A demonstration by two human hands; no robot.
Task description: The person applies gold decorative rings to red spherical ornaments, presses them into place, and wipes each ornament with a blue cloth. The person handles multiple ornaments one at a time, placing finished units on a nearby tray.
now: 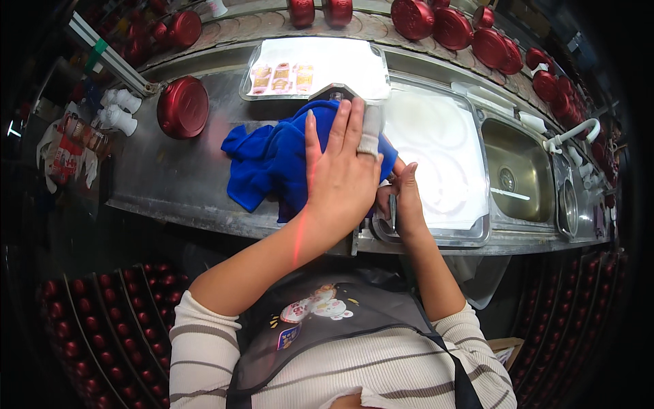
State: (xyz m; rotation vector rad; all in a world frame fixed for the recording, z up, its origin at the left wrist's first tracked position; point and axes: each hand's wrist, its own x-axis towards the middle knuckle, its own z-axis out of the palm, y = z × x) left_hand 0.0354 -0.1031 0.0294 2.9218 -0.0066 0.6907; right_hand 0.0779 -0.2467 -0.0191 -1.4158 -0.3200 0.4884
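Note:
A blue cloth (276, 158) lies bunched over something on the steel counter; what is beneath it is hidden. My left hand (342, 176) rests palm down on it, fingers stretched forward and partly spread. A light grey fabric sleeve (370, 133) covers one of its fingers. Beyond the fingertips, a dark angular metal piece (335, 88) shows past the cloth. At the cloth's right edge, my right hand (410, 204) holds a slim pointed metal tool (393, 212), possibly tweezers, its tip towards me. Some right fingers are hidden behind the cloth.
A tray of white paper (337, 59) with pink and gold decals stands behind. Another paper-lined tray (475, 232) lies right, beside a sink (516, 158) with a faucet (575, 134). A red pan (183, 107) stands left. Red pots (452, 29) line the rear ledge.

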